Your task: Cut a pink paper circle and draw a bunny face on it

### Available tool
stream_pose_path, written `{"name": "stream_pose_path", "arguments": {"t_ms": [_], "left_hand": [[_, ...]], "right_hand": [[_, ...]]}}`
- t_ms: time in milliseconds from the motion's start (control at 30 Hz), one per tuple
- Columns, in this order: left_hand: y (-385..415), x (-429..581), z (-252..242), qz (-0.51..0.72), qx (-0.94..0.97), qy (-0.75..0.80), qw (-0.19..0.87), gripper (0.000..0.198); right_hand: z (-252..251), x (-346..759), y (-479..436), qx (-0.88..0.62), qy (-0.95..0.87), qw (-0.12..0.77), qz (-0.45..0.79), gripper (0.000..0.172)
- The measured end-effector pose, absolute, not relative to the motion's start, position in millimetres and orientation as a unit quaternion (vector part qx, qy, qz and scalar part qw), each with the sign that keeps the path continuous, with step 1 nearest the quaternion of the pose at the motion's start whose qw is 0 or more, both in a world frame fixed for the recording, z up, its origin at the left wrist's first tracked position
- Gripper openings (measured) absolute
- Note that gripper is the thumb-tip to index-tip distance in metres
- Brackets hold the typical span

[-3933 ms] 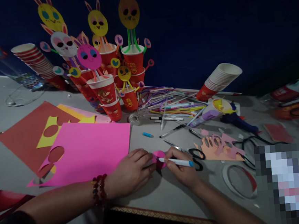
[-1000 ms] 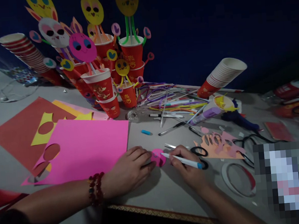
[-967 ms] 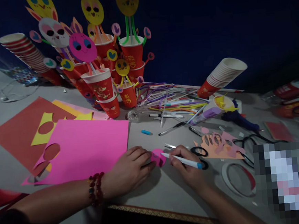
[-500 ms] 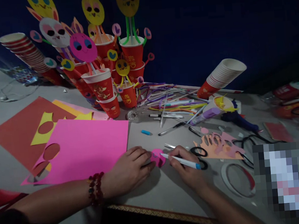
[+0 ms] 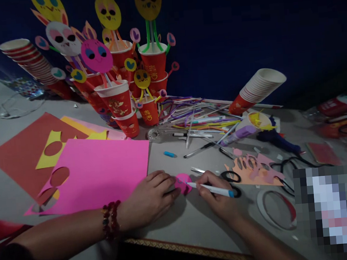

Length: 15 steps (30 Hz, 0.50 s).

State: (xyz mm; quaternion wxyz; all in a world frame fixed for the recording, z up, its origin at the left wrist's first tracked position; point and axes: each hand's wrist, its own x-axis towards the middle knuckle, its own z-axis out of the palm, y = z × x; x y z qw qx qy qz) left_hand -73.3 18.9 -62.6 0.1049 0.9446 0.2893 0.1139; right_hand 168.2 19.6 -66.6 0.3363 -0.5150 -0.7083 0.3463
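A small pink paper circle (image 5: pixel 183 184) lies on the table between my hands, with two small drawn marks near its upper part. My left hand (image 5: pixel 154 193), fingers bent and close together, holds the circle down by its left edge. In my right hand (image 5: pixel 216 196) is a white felt-tip marker (image 5: pixel 214 189) with a blue end, its tip touching the circle's right half. The loose blue cap (image 5: pixel 169 154) sits just beyond the circle. Scissors (image 5: pixel 231 176) lie partly hidden behind my right hand.
Pink sheets (image 5: pixel 110 167) and a brown sheet (image 5: pixel 19 158) spread out at left. Paper-cup figures (image 5: pixel 115 98) stand behind them. Pipe cleaners (image 5: pixel 187 113), stacked cups (image 5: pixel 257 87), cut paper scraps (image 5: pixel 251 170) and a tape roll (image 5: pixel 277 210) occupy the right side.
The marker tip has shifted slightly down on the circle, and a second mark shows beside the first. My left hand stays in place.
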Motion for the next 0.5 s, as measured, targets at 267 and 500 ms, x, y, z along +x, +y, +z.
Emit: {"name": "stream_pose_path", "arguments": {"t_ms": [267, 500], "left_hand": [[17.9, -73.6, -63.0, 0.111, 0.945, 0.289, 0.109, 0.027], [19.2, -73.5, -62.5, 0.118, 0.947, 0.283, 0.1, 0.027]], "right_hand": [[-71.1, 170.1, 17.4, -0.526, -0.703, 0.344, 0.334, 0.022], [-73.4, 170.3, 15.8, -0.531, -0.69, 0.355, 0.34, 0.019]]}}
